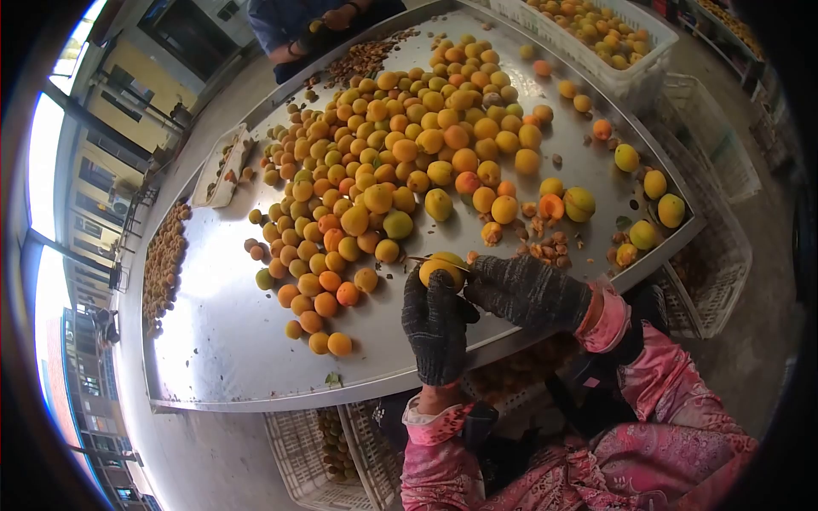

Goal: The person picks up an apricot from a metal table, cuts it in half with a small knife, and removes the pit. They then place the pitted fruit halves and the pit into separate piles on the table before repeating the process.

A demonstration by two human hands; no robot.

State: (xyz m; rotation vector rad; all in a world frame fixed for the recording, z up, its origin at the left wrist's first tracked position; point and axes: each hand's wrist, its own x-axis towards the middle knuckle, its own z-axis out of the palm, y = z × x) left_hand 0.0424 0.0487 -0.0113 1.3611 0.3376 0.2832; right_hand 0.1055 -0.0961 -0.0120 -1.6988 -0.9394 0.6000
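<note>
My left hand [436, 328], in a dark knitted glove, is closed around a yellow-green apricot [443, 271] near the front edge of the metal table [221, 358]. A thin blade [443, 263] lies across the top of this fruit. My right hand [528, 292], gloved alike, has its fingers pinched at the blade's right end; the handle is hidden in them. Beyond my hands spreads a large heap of orange and yellow apricots [400, 150]. Several brown pits [545, 249] and a split orange apricot [551, 205] lie just past my right hand.
A white crate of apricots [652, 61] stands at the back right. Another person's hands [328, 21] are at the far edge. A white tray [220, 175] and a pile of pits [169, 255] lie at the left. Crates [311, 477] sit below the table.
</note>
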